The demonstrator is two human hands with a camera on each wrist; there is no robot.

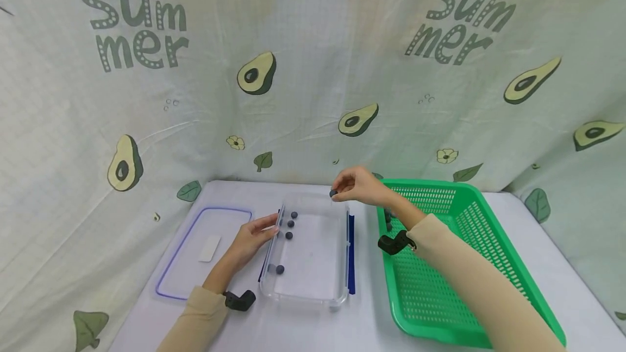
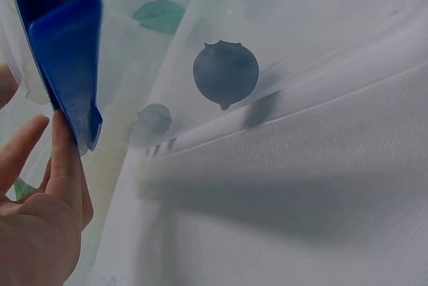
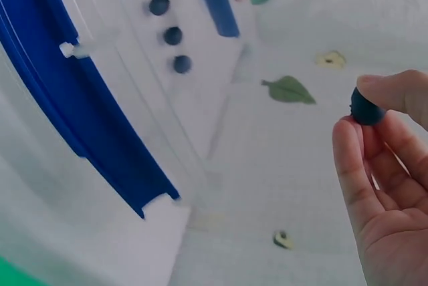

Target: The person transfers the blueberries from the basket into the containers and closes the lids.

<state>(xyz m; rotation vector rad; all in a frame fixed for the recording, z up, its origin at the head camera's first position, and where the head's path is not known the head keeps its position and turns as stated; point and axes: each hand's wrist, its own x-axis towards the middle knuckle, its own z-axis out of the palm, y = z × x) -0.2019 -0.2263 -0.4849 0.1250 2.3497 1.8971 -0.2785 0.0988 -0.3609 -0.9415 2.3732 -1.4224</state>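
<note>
A clear plastic container [image 1: 313, 300] with blue side clips [image 3: 100, 105] stands on the table. Several blueberries [image 1: 289, 236] lie inside along its left side. At the container's left wall, my left hand [image 1: 254, 239] rests its extended fingers against the blue clip [image 2: 67, 45]. Above the far right corner, my right hand [image 1: 359, 186] pinches one blueberry [image 3: 366, 107] between thumb and fingertips. A green basket [image 1: 398, 297] sits to the right, under my right forearm. Dark blueberries [image 1: 388, 219] show at its left side, partly hidden by the arm.
A clear lid with a blue rim [image 1: 178, 251] lies flat left of the container, with a white rectangular piece [image 1: 210, 248] within its outline. Behind the white table [image 1: 364, 308] hangs a cloth [image 1: 303, 140] printed with avocados.
</note>
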